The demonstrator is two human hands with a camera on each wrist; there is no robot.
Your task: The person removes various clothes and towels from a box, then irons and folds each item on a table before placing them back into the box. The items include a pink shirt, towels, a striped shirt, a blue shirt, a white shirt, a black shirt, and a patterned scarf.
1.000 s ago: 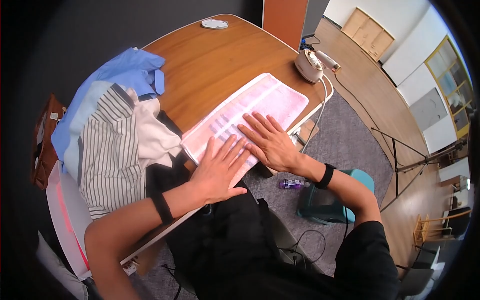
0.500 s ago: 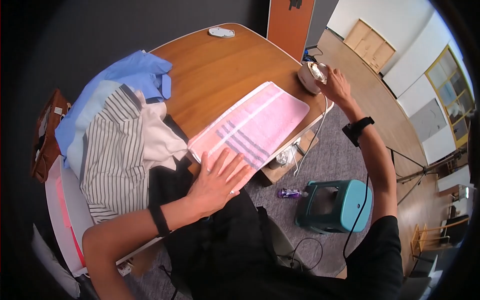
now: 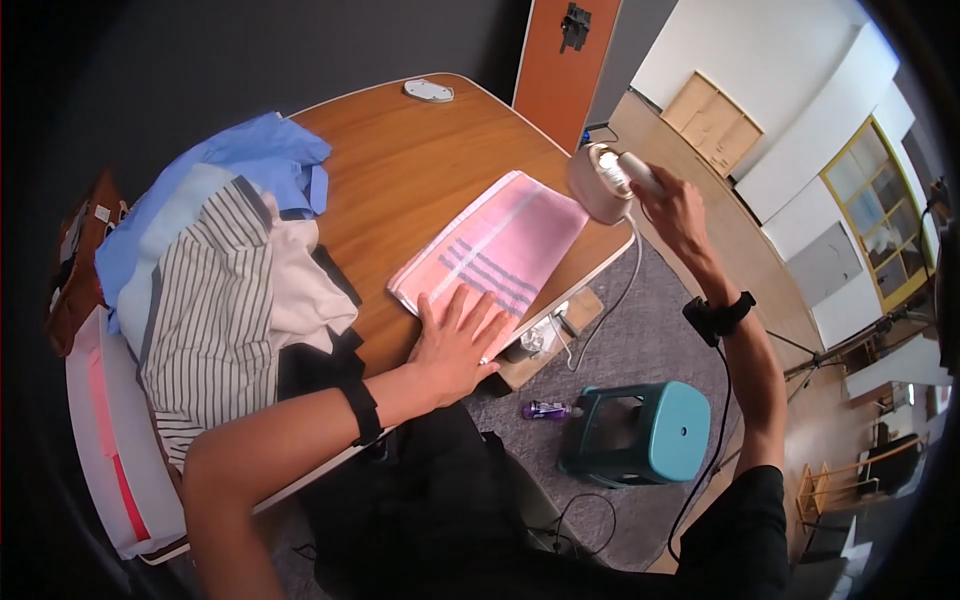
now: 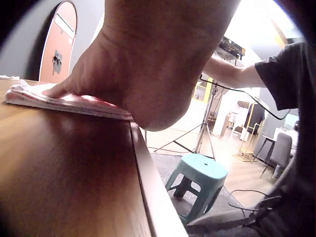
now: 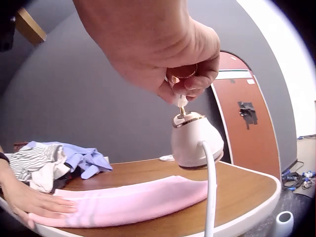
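Observation:
A folded pink towel (image 3: 520, 235) with grey stripes lies on the wooden table. My left hand (image 3: 452, 350) rests flat on its near end, fingers spread. At the table's right corner, my right hand (image 3: 682, 215) grips the handle (image 3: 637, 172) of a white handheld steam iron (image 3: 592, 192). The iron's body overlaps the towel's far right corner in the head view. In the right wrist view, fingers curl round the handle above the iron's rounded body (image 5: 195, 143), and a white cord (image 5: 210, 197) hangs from it.
Piled clothes, including a striped shirt (image 3: 215, 310) and a blue shirt (image 3: 265, 145), cover the table's left side. A small white stand (image 3: 428, 91) sits at the far edge. On the floor are a teal stool (image 3: 680, 430) and a purple bottle (image 3: 546, 410).
My right hand has left the towel, reached right and taken hold of the iron's handle. The iron now appears nearer the towel's corner. My left hand stays on the towel.

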